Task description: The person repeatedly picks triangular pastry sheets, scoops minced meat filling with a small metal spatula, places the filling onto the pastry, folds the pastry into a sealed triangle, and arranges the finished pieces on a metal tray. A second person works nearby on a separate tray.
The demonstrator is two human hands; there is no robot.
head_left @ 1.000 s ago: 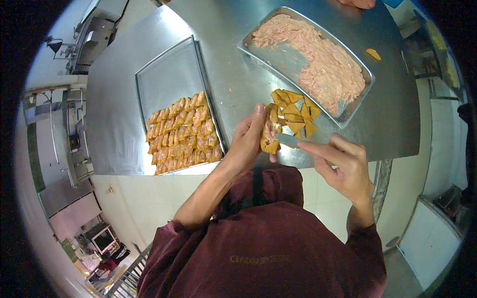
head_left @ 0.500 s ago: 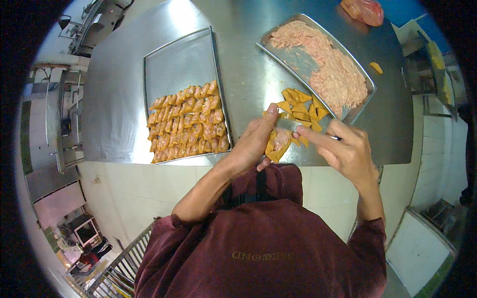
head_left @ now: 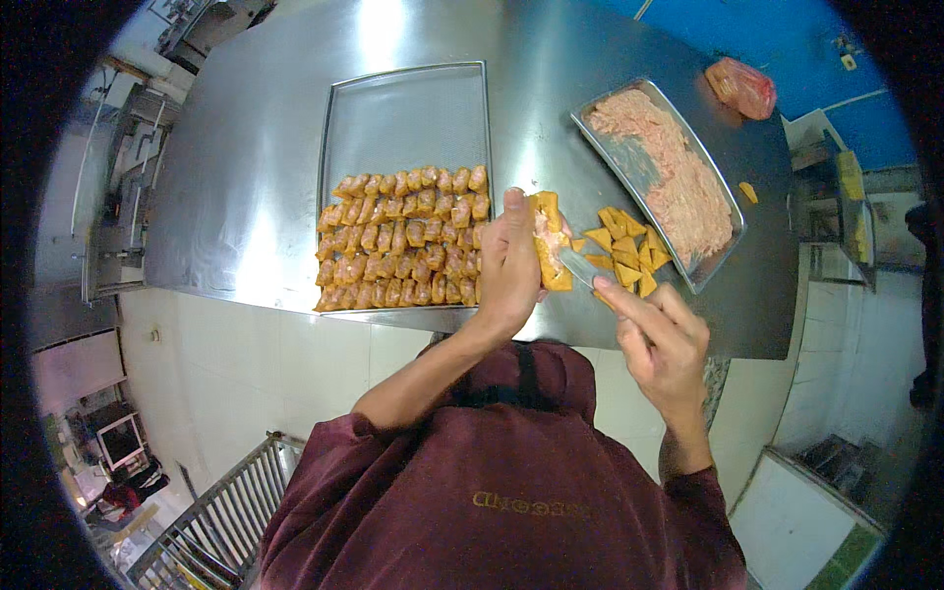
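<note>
My left hand is closed around a golden-brown fried tofu piece, which lies open with pink minced meat on its inner side. In my right hand is a spreading knife, its flat metal blade against the meat and tofu. My index finger stretches along the knife. Just right of the blade lies a loose pile of tofu triangles. Beyond the pile, a metal pan holds pink minced meat. Left of my left hand, rows of meat-stuffed tofu pieces fill the near half of a shallow tray.
Everything stands on a steel table; its near edge runs just in front of my body. At the far right lies a clear bag of reddish contents. A single tofu piece rests right of the pan. A barred metal rack stands at lower left.
My view has shifted, so tray and pan appear moved. The tofu in my left hand is turned more upright and opened toward the knife. The blade has drawn back, showing more meat.
</note>
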